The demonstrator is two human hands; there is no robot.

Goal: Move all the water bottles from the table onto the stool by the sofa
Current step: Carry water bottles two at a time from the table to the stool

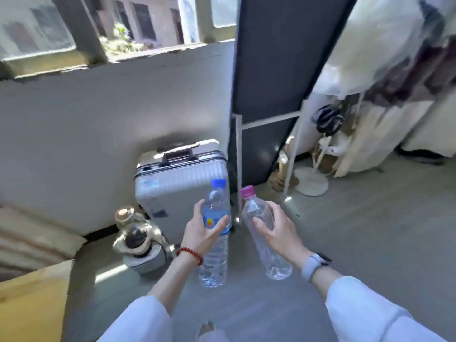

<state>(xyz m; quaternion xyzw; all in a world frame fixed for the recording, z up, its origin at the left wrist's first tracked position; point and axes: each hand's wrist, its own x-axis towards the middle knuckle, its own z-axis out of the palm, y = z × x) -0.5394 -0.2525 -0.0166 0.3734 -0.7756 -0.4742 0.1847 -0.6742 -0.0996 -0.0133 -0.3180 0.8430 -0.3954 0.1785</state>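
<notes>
My left hand [201,230] grips a clear water bottle with a blue cap and blue label [214,260], held upright in front of me above the floor. My right hand [278,230] grips a clear water bottle with a pink cap [265,255], tilted with its top leaning left. The two bottles are close together but apart. A yellow wooden surface [32,299] shows at the lower left, beside a beige cushioned edge [29,238]; I cannot tell if it is the stool. No table is in view.
A silver suitcase [177,183] stands against the grey wall ahead. A glass jar and kettle-like items [138,240] sit on the floor left of it. A dark panel with a white frame [266,95] and hanging clothes [385,82] stand at the right. Grey floor lies ahead.
</notes>
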